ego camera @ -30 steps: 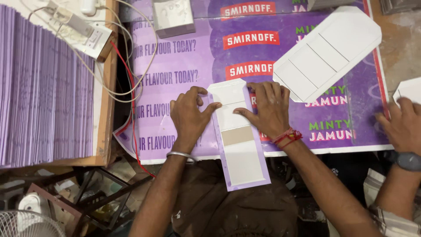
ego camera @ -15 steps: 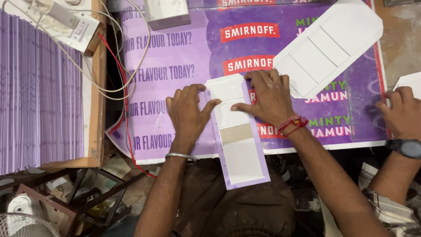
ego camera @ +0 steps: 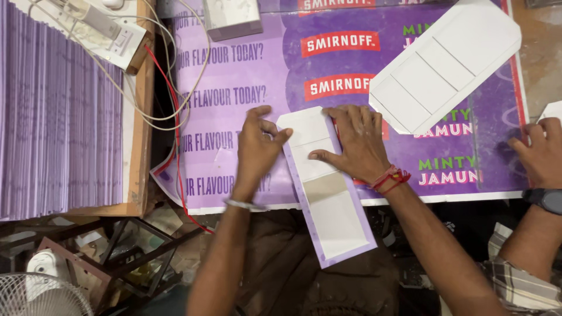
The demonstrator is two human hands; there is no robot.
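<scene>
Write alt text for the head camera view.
Both hands, left hand and right hand, press a long white-and-purple card strip flat on a purple printed sheet. A co-worker's hand rests at the right edge.

Left hand (ego camera: 256, 146) has lifted off its flat press: fingers now curled, thumb tip at the left edge of the purple-edged card strip (ego camera: 325, 187). Right hand (ego camera: 357, 143) has shifted slightly, thumb now across the strip's middle panel.
</scene>
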